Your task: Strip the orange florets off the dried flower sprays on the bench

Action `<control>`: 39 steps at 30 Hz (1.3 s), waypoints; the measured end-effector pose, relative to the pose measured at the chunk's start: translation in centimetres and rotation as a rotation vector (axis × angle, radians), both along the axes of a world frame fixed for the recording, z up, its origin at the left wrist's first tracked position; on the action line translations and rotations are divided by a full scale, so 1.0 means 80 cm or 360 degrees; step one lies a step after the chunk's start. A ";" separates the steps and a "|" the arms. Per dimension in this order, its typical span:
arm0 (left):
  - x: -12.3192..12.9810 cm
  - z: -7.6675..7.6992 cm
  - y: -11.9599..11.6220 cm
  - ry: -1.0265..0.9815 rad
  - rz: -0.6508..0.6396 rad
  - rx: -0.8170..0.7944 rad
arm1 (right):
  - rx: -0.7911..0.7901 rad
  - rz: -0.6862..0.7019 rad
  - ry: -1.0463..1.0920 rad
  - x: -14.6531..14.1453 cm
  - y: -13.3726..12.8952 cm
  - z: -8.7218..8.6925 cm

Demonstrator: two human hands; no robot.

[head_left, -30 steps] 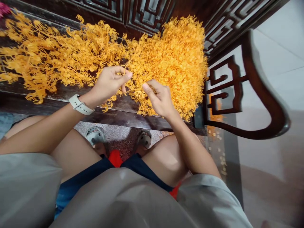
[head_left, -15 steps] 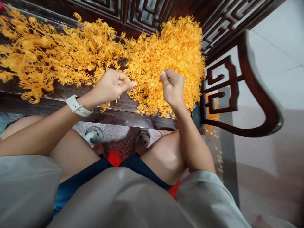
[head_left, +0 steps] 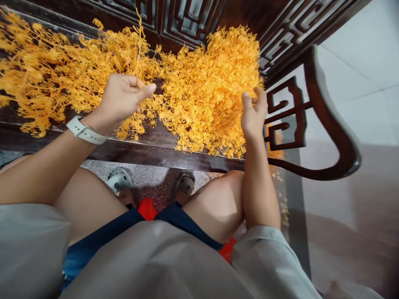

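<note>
My left hand (head_left: 123, 99), with a pale watch on its wrist, pinches a thin orange-yellow plastic stem (head_left: 139, 45) between thumb and fingers; the stem stands up above the hand. Behind and left of it lie long branched yellow plastic sprigs (head_left: 37, 70), spread over the bench. A dense heap of small yellow plastic blossoms (head_left: 205, 91) fills the bench's right part. My right hand (head_left: 254, 114) hovers at the heap's right edge, thumb and fingers apart, and I see nothing in it.
The dark wooden bench (head_left: 152, 160) has a carved lattice back (head_left: 190, 20) and a curved armrest (head_left: 330, 120) at the right. Yellow bits (head_left: 284, 207) lie on the floor beyond the armrest. Below are my feet in clogs (head_left: 120, 180) and something red (head_left: 147, 209).
My hands have moved apart, left hand to the left and right hand to the right. The right hand's fingers have opened. A stem now rises upright from my left hand.
</note>
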State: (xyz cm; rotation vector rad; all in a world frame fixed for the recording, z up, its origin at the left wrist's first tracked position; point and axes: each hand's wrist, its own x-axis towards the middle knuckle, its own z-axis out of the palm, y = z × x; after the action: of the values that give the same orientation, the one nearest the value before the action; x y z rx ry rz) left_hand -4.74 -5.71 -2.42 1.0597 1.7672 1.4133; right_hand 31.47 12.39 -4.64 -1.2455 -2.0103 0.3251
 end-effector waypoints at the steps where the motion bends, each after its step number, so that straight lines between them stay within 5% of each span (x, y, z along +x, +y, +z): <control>1: 0.001 -0.003 0.002 -0.0006 -0.0004 0.0015 | 0.0049 -0.0071 0.0002 -0.011 -0.008 0.005; 3: 0.005 -0.007 0.003 -0.0021 -0.0015 0.0005 | 0.0121 -0.0089 0.0029 -0.039 -0.030 0.015; 5: 0.009 -0.010 0.002 -0.0039 -0.0010 -0.0042 | 0.0037 0.0120 0.0123 -0.069 -0.058 0.024; 9: 0.021 -0.011 -0.001 -0.0091 0.0094 -0.0131 | -0.0789 0.0635 0.0472 -0.130 -0.121 0.026; 13: 0.033 -0.011 -0.004 -0.0246 0.0098 -0.0170 | -0.1395 0.0884 0.0721 -0.171 -0.170 0.019; 23: 0.040 -0.019 -0.005 -0.0246 0.0072 -0.0166 | -0.2218 0.0926 0.1244 -0.187 -0.190 0.033; 27: 0.036 -0.028 -0.003 -0.0206 0.0052 -0.0080 | -0.2210 0.0932 0.1310 -0.184 -0.185 0.037; 39: 0.041 -0.027 -0.004 -0.0073 0.0010 -0.0163 | -0.1631 0.0660 0.1206 -0.176 -0.165 0.021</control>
State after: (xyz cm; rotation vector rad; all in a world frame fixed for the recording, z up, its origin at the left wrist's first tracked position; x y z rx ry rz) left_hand -1.46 -6.06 -4.57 0.9612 1.7915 1.3254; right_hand 17.41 -0.84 -2.98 -0.9522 -1.3671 1.8819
